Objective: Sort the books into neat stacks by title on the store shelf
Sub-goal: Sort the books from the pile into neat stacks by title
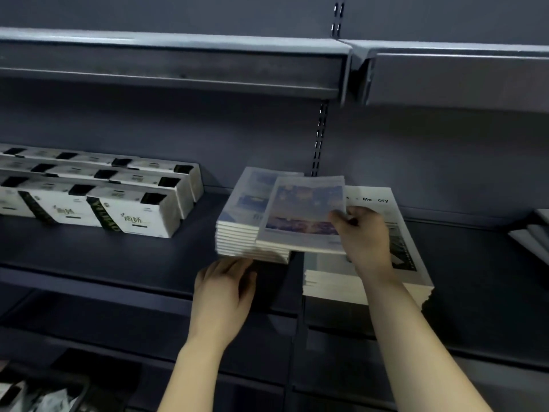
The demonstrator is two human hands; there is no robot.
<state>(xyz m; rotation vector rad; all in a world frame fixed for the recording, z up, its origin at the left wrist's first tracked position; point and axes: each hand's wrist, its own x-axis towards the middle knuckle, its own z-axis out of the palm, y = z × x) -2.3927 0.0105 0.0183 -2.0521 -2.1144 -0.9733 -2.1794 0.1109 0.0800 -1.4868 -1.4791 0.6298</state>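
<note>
A stack of several books with blue photo covers [243, 221] sits on the dark shelf [118, 257] at the middle. One more book of the same cover [303, 212] lies skewed across that stack and the stack to its right. My right hand [362, 236] pinches this book at its right edge. The right stack [383, 203] has white covers with the word "Memory" partly hidden. My left hand [225, 286] rests with straight fingers against the front lower edge of the blue stack.
Rows of white tissue packs [98, 200] with black bands fill the shelf's left part. More white books [534, 236] lie at the far right edge. An upper shelf [178, 63] overhangs. Lower shelves show below, with packaged goods [35, 394] at the bottom left.
</note>
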